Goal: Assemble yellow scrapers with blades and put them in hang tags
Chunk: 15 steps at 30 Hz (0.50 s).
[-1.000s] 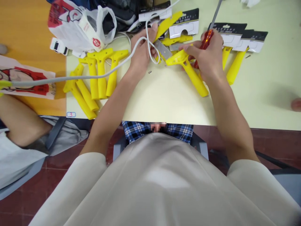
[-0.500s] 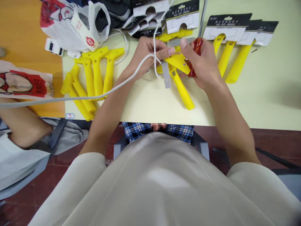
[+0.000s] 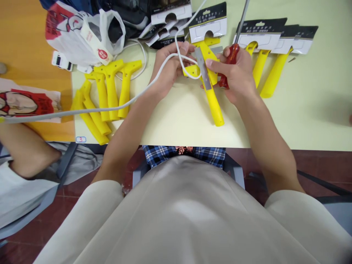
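Note:
My right hand [image 3: 239,71] wraps round the red handle of a screwdriver [image 3: 233,55], its shaft pointing up and away. The thumb of that hand presses on a yellow plastic plate [image 3: 209,55]. Across the plate lies a flat grey metal blade [image 3: 204,69]. My left hand [image 3: 169,66] is closed just left of the plate and blade; what its fingertips hold is hidden. Beneath, a yellow scraper handle [image 3: 216,110] rests on the table, its head partly covered by the plate and a white cable [image 3: 156,79].
Several yellow scraper handles [image 3: 111,91] lie at left, beside a white plastic bag [image 3: 110,33]. Carded yellow scrapers [image 3: 271,73] are at right. Black-and-white cards [image 3: 209,24] lie at the back. A neighbouring person's arm [image 3: 33,150] is at far left.
The plate has turned more upright, and the blade now lies across it, farther right. My left thumb has drawn back left from the plate. The screwdriver stays in my right hand.

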Available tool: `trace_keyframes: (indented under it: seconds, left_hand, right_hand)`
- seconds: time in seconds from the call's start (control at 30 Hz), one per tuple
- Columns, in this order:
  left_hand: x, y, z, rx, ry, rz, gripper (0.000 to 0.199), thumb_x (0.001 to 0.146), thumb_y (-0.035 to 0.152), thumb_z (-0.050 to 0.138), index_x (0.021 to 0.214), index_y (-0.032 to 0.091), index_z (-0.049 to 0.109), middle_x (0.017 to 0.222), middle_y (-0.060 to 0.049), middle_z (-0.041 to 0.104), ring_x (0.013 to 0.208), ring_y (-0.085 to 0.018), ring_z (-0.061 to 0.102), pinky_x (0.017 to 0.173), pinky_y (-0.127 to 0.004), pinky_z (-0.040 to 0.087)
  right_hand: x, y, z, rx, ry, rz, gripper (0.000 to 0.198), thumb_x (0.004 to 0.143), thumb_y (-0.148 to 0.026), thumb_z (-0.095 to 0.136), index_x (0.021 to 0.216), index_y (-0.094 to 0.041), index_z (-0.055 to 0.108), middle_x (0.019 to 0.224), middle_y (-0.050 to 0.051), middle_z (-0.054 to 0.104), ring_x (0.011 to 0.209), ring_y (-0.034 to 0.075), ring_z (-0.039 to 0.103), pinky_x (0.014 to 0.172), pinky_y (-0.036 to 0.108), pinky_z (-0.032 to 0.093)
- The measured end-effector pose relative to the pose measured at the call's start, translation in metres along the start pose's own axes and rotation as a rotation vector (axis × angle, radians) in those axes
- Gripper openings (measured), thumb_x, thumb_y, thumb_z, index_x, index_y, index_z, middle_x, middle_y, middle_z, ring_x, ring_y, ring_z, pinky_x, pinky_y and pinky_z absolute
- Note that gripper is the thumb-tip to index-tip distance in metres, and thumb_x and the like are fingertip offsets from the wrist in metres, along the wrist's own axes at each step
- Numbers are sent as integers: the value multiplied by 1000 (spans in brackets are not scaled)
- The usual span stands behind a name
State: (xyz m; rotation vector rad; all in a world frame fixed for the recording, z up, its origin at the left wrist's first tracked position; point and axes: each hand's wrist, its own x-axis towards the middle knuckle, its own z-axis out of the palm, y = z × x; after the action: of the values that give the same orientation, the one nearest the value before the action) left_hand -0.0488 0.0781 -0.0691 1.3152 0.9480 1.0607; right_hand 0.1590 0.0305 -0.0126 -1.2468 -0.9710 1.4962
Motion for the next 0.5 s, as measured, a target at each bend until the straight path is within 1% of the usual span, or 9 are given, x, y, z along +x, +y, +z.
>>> trace_keyframes:
  seconds: [0.07, 0.13, 0.23, 0.3, 0.4, 0.5]
  left_hand:
    - [-3, 2, 1, -15, -3, 34, 31, 97, 65, 73, 111, 38, 75, 113, 0, 83, 105, -30, 75, 87, -49, 62]
    - [-5, 3, 4, -19, -13, 59, 32, 95, 63, 76, 113, 37, 76, 117, 1, 83, 104, -28, 76, 84, -46, 62]
    - [-5, 2, 11, -34, -33, 55, 41, 87, 71, 79, 113, 40, 75, 117, 1, 84, 111, -30, 78, 92, -49, 64]
    - [-5, 1, 17, -74, -26, 37, 43, 83, 72, 81, 110, 39, 72, 115, 0, 85, 113, -31, 79, 100, -51, 65]
    - [-8, 3, 25, -80, -67, 33, 47, 85, 67, 85, 111, 32, 69, 119, -4, 84, 123, -33, 78, 113, -55, 62]
    - [-13, 9, 31, 10, -117, 3, 42, 90, 57, 89, 114, 27, 71, 129, -9, 79, 134, -35, 75, 120, -56, 58]
  right_hand:
    - [-1, -4, 1, 44, 25, -34, 73, 63, -46, 96, 100, -22, 39, 89, -2, 59, 83, 11, 62, 60, 32, 53]
    - [-3, -9, 2, 116, 42, -81, 77, 60, -43, 97, 99, -21, 34, 88, -2, 57, 84, 12, 64, 58, 32, 51]
    - [-4, -14, 3, 203, 59, -124, 80, 59, -39, 97, 98, -21, 30, 96, -3, 62, 91, 15, 69, 55, 32, 47]
    - [-2, -13, 1, 208, 61, -142, 77, 62, -37, 96, 99, -21, 30, 98, -3, 63, 93, 16, 70, 56, 32, 49]
    - [3, -8, -5, 187, 68, -183, 73, 69, -37, 94, 99, -20, 30, 97, -2, 62, 98, 14, 72, 68, 32, 57]
    - [7, -2, -8, 154, 78, -200, 73, 71, -40, 94, 99, -18, 30, 101, -2, 65, 108, 14, 74, 86, 31, 64]
